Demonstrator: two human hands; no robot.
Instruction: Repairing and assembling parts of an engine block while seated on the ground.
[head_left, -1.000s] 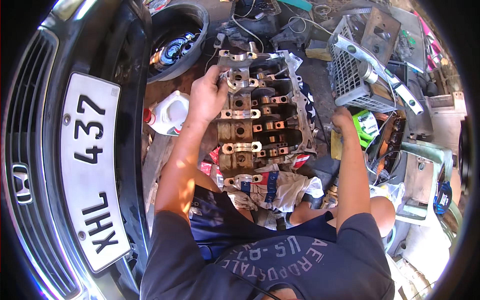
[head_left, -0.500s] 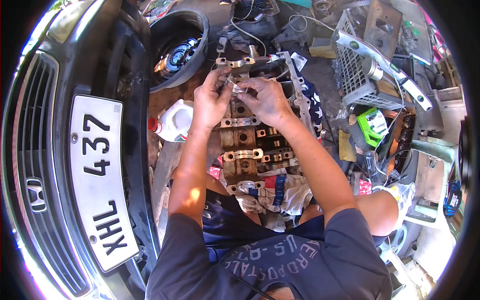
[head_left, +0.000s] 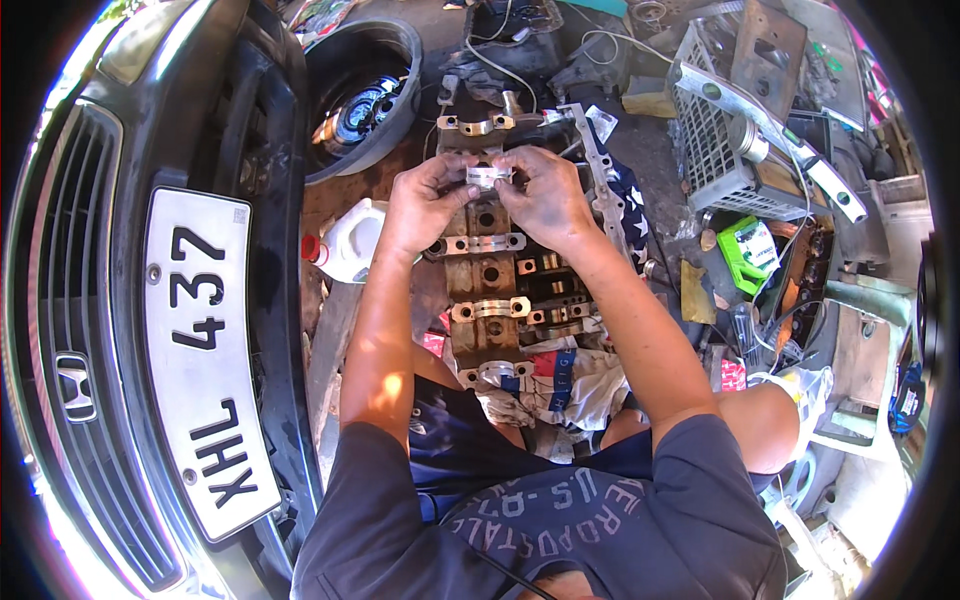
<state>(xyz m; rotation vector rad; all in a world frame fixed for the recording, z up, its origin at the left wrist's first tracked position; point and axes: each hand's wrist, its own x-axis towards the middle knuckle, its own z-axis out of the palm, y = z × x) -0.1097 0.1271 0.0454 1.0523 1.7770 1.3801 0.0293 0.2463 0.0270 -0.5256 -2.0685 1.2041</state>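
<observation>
A silver bearing shell [head_left: 488, 178], thin and curved, spans the gap between my hands. My left hand [head_left: 430, 203] pinches one end of it, and my right hand [head_left: 545, 198] grips the other. Both are over the far half of an engine block [head_left: 488, 272], whose brown, oily crankcase side faces up. Whether the shell touches the saddle under it cannot be made out, since my fingers cover that spot. Nearer me, bright shells line other bearing saddles, such as this saddle [head_left: 492, 309].
Left of the block stand a white jug [head_left: 357, 240] with a red cap and a black tub [head_left: 392, 130] holding metal parts. A car bumper [head_left: 270, 300] runs along the left. On the right are a grey crate [head_left: 715, 165] and a green bottle [head_left: 748, 253]. Rags [head_left: 590, 390] lie at the block's near end.
My hands have drawn slightly nearer and to the right. The shell, tilted before, now lies crosswise, with the fingers of both hands at its ends.
</observation>
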